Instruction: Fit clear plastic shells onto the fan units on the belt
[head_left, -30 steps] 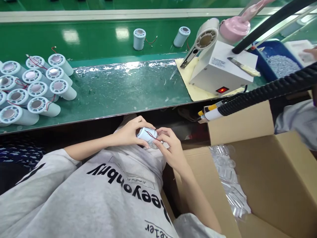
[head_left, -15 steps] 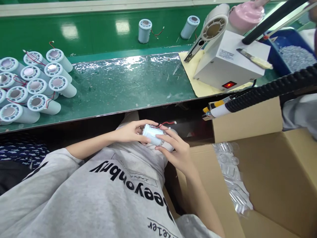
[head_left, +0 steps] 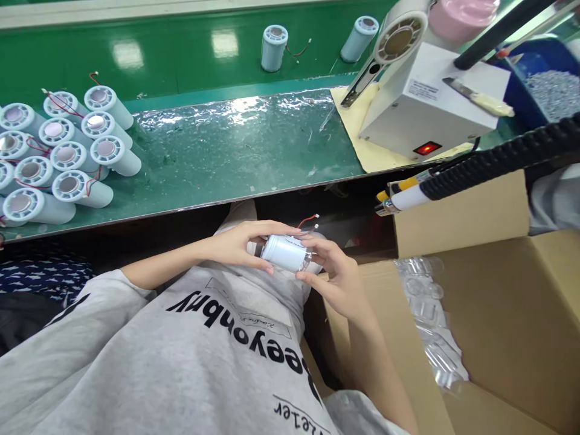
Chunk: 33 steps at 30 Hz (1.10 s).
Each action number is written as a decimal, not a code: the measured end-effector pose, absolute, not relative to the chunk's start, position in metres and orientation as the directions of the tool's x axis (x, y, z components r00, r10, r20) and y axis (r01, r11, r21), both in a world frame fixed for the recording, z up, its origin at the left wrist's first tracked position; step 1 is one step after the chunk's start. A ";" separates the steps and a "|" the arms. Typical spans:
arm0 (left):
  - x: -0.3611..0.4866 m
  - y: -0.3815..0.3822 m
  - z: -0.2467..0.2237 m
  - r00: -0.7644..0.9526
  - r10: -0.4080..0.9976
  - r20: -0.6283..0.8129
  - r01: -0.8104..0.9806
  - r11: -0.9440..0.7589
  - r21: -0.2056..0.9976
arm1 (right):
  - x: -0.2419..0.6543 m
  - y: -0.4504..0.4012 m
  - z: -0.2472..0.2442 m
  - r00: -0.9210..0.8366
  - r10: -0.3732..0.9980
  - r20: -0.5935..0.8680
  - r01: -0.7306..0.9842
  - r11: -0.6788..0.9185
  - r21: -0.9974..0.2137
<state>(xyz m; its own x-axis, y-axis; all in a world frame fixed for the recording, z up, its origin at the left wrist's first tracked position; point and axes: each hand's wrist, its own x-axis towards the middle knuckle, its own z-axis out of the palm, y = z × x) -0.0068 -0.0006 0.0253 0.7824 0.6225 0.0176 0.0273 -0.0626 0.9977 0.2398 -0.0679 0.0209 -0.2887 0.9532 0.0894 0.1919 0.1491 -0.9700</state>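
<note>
Cylinder [head_left: 286,252] near seemingly film-covered bench [head_left: 217,151]

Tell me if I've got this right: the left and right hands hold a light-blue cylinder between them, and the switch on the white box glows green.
Not quite: in the head view, the switch on the white box glows red, not green. The rest is right: the left hand and right hand hold a light-blue cylinder between them.
</note>
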 end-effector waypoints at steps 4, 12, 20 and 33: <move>-0.007 -0.001 0.026 0.782 0.624 0.012 0.050 -0.082 0.995 | 0.239 -0.068 0.022 -0.268 0.963 -0.032 0.143 0.007 -0.990; -0.010 0.000 0.025 0.787 0.615 0.047 0.041 -0.128 0.991 | 0.235 -0.063 0.017 -0.247 0.958 -0.143 0.013 -0.144 -0.989; -0.011 0.000 0.023 0.791 0.609 0.052 0.039 -0.135 0.990 | 0.229 -0.061 0.015 -0.226 0.913 -0.339 -0.093 -0.367 -0.926; -0.009 -0.002 0.021 0.795 0.606 0.033 0.003 -0.058 0.998 | 0.220 -0.057 0.015 -0.375 0.725 -0.578 -0.179 -0.668 -0.722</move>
<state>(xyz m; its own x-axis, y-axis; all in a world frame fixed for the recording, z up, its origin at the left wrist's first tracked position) -0.0091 -0.0019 0.0210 0.7947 0.6062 0.0332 0.0025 -0.0579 0.9983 0.2196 -0.0575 0.0148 -0.3755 0.7246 -0.5779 -0.1787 -0.6685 -0.7219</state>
